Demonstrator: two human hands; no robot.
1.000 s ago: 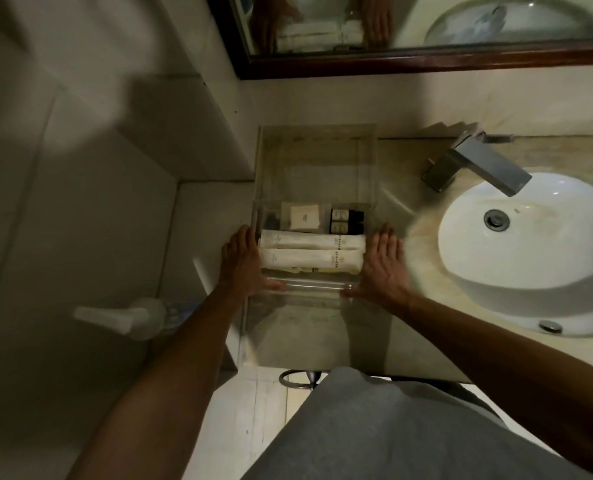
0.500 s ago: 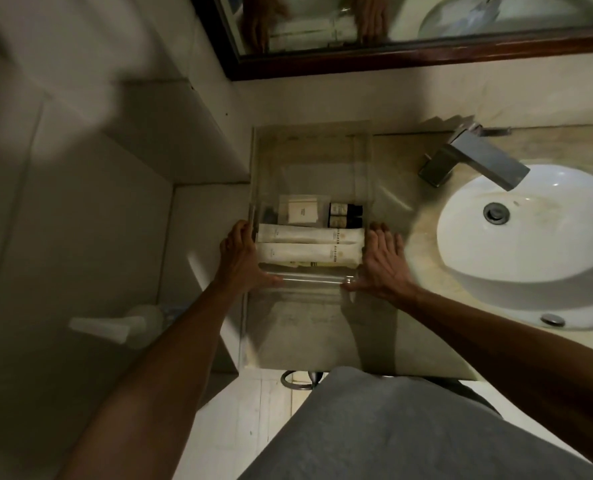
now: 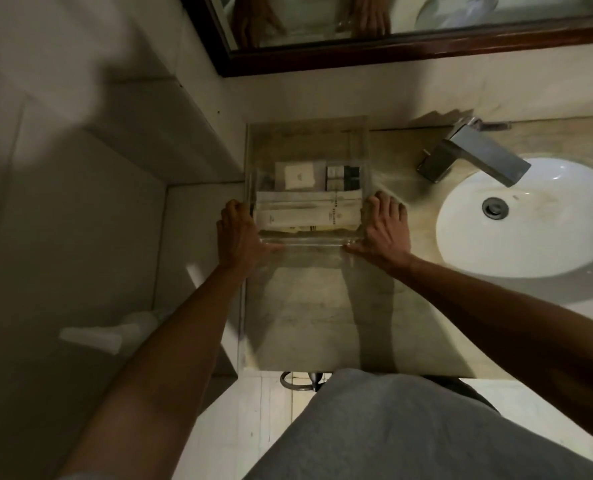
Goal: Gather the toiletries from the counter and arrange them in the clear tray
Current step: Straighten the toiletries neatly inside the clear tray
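Note:
A clear tray (image 3: 309, 241) stands on the marble counter (image 3: 305, 306), left of the sink. Inside it lie two long white tubes (image 3: 305, 213) side by side, a small white square packet (image 3: 299, 176) and two small dark bottles (image 3: 343, 176) behind them. My left hand (image 3: 239, 237) grips the tray's left side, thumb along its near rim. My right hand (image 3: 383, 230) grips the right side the same way. Something yellowish shows under the tubes, too dim to name.
A white basin (image 3: 530, 216) with a square metal faucet (image 3: 475, 157) lies to the right. A dark-framed mirror (image 3: 392, 46) hangs behind. A white spray bottle (image 3: 115, 332) sits low on the left. Tiled wall and ledge border the counter's left side.
Both hands stay on the tray's sides. The tray with its toiletries has shifted slightly away from me toward the wall.

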